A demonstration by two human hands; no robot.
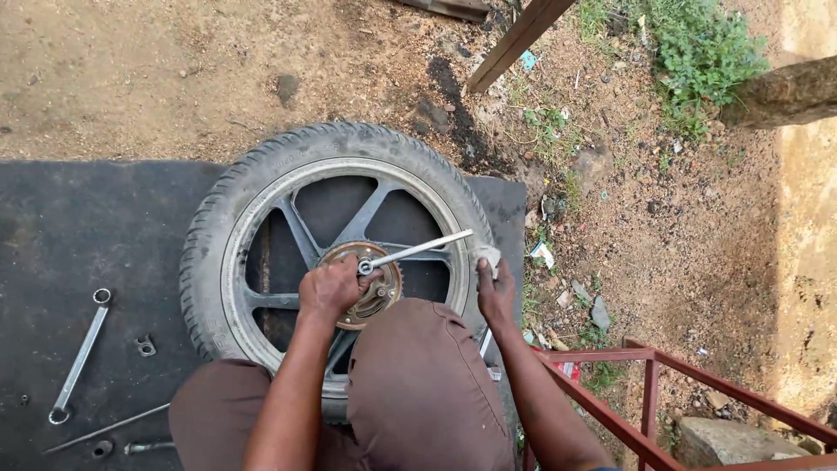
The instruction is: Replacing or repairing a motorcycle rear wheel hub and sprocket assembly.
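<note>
A motorcycle wheel (261,209) — black tyre, grey alloy spokes — lies flat on a dark rubber mat (78,227) spread over bare dirt. At its centre sits a rusty brown sprocket hub (370,288), and a bright metal socket wrench (414,250) stands on a hub nut, its long handle running up and to the right across the rim.

The left hand (330,288) rests on the hub just left of the wrench head, fingers curled down over the sprocket; whether it clamps a part or merely presses on it cannot be told. The right hand (495,292) lies on the tyre's right edge, near the far end of the wrench handle, with its fingers closed on a small pale cloth (488,255). The two hands are apart, the wrench handle spanning the gap between them. The person's knees, in brown trousers (418,384), press against the near side of the wheel.

On the mat to the left, well apart from the wheel, lies a ring spanner (80,356), with a small metal bracket (145,346) just right of it. Nearer still lie a thin rod (105,429) and a short bolt (148,447). To the right a red metal frame (663,384) angles across stony ground, and green weeds (697,52) grow at the far right.
</note>
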